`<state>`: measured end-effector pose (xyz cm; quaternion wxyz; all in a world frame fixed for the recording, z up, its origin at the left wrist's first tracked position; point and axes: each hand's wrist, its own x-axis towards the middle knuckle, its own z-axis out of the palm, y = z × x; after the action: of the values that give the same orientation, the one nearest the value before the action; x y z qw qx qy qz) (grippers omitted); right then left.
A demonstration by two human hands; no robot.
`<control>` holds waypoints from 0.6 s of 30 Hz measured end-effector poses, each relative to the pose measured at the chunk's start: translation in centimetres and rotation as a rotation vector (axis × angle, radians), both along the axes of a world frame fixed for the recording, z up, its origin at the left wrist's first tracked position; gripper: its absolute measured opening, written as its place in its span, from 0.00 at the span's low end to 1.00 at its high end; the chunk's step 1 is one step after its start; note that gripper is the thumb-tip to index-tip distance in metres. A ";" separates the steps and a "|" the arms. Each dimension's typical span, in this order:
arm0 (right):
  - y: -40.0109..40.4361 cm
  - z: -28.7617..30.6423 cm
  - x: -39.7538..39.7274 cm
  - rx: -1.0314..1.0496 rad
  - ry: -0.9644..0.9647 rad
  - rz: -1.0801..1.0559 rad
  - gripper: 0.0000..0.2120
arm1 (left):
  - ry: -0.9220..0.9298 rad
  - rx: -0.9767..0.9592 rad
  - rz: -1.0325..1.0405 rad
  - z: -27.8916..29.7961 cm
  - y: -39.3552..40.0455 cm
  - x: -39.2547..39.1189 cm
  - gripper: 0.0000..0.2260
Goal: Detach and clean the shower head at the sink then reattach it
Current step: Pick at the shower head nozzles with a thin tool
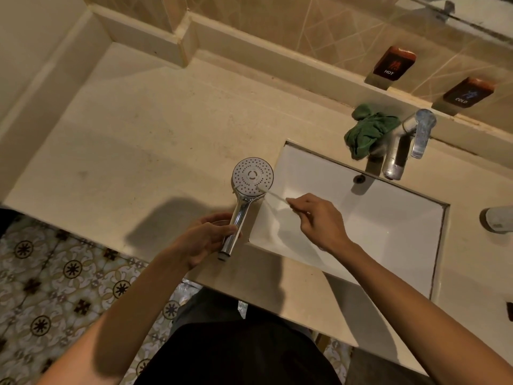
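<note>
A chrome shower head with a round white nozzle face points up toward me, held over the counter just left of the white sink. My left hand grips its chrome handle near the bottom end. My right hand pinches a thin pale stick, perhaps a small brush, whose tip touches the lower right of the nozzle face. The detached handle end shows no hose.
A crumpled green cloth lies on the counter behind the sink beside the chrome tap. HOT and COLD signs stand on the back ledge. A white object sits at the right edge. Patterned floor tiles lie lower left.
</note>
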<state>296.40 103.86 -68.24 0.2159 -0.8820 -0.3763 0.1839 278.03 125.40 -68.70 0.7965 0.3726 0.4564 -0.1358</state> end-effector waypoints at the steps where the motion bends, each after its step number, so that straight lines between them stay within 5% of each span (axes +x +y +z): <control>1: 0.0 -0.1 0.1 0.012 0.004 -0.051 0.18 | -0.006 -0.002 0.005 0.0 0.0 0.1 0.23; 18: 0.7 -0.4 -0.7 0.030 0.062 -0.058 0.16 | -0.026 -0.028 0.026 0.0 0.2 -0.8 0.21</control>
<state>295.72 104.52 -68.65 0.2459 -0.8831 -0.3463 0.1993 277.28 125.55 -68.75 0.8091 0.3572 0.4490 -0.1270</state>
